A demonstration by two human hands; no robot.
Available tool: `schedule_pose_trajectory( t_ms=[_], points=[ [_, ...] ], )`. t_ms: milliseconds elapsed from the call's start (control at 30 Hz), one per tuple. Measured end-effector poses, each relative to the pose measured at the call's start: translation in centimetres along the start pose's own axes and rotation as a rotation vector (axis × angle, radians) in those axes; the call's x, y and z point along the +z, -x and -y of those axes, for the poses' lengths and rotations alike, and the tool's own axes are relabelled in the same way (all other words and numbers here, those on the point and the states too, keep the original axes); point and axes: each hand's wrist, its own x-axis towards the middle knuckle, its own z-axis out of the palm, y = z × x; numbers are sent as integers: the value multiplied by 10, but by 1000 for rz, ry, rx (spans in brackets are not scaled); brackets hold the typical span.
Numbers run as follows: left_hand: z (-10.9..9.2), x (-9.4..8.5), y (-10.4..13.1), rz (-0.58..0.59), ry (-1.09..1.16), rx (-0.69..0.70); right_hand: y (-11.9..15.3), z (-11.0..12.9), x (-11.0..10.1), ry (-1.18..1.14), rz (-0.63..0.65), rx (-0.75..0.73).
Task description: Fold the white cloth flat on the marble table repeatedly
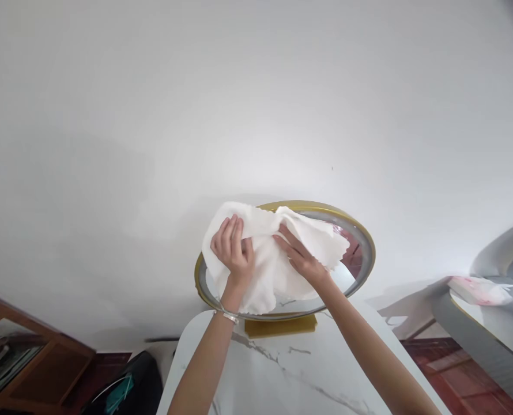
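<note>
A white cloth [263, 274] with scalloped edges is spread over the face of an oval mirror [368, 242] with a gold and grey rim. My left hand [234, 248] presses on the cloth's left part, fingers bent and held together, gripping it near the mirror's upper left. On the cloth's right part lies my right hand [302, 259], its fingers fairly straight, with the tips at a fold of the fabric. The cloth hides much of the glass. Below the mirror shows its gold base [281, 327], resting on a white marbled tabletop [291, 374].
A plain white wall [256, 104] rises behind the mirror. To the right, a tissue pack [479, 290] lies on another surface with a grey ribbed side [476, 334]. At the lower left are a wooden shelf [44, 369] and a black bag-like item [142, 377].
</note>
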Motion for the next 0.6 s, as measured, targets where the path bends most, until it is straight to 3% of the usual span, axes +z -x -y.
schedule_pose_trajectory(
  t_ms=[167, 367, 467, 600],
  points=[
    [-49, 28, -10, 129, 160, 145, 27, -37, -21, 200, -204, 18],
    [-101, 52, -12, 222, 210, 266, 42, -75, -45, 234, -326, 51],
    [-112, 55, -4, 238, 258, 277, 52, -85, -49, 251, -386, 8],
    [-112, 48, 26, 334, 329, 328, 92, -91, -35, 265, -315, 24]
  ],
)
